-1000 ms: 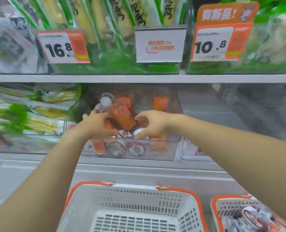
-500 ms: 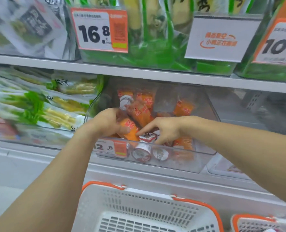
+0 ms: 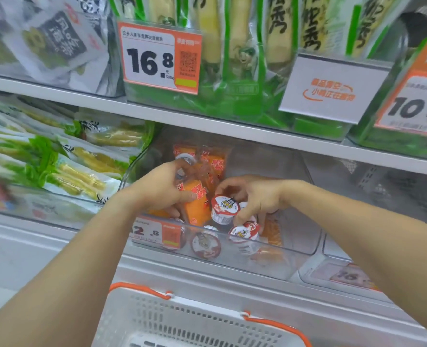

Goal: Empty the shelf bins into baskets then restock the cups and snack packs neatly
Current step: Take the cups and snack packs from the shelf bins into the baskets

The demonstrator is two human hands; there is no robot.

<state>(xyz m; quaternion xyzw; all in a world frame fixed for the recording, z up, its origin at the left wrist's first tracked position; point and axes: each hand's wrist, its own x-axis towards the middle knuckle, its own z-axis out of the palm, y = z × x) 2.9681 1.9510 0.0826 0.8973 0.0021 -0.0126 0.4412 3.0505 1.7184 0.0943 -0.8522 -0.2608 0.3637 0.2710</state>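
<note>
Since half a second earlier, a red-and-white lidded cup (image 3: 224, 212) has been lifted clear of the others by the right hand (image 3: 253, 196), and a second cup (image 3: 242, 232) has been raised to the front wall of the clear shelf bin (image 3: 300, 241). The upper cup is pinched between curled fingers and thumb; the second cup is touched by the thumb tip, though whether it is gripped cannot be told. An orange snack pack (image 3: 196, 206) is grasped by the left hand (image 3: 162, 190), fingers curled over its top edge, inside the bin's left half. More orange packs (image 3: 213, 160) are stood against the bin's back wall, and another cup (image 3: 205, 244) is seen lying behind the front wall near the bottom. A price tag marked 2.8 (image 3: 156, 232) is fixed at the bin's front left corner. A white basket with orange handles (image 3: 197, 319) is placed below the shelf edge. Green-packed bamboo shoots (image 3: 235, 58) are stacked on the shelf above, behind a tag marked 16.8 (image 3: 160, 57)
</note>
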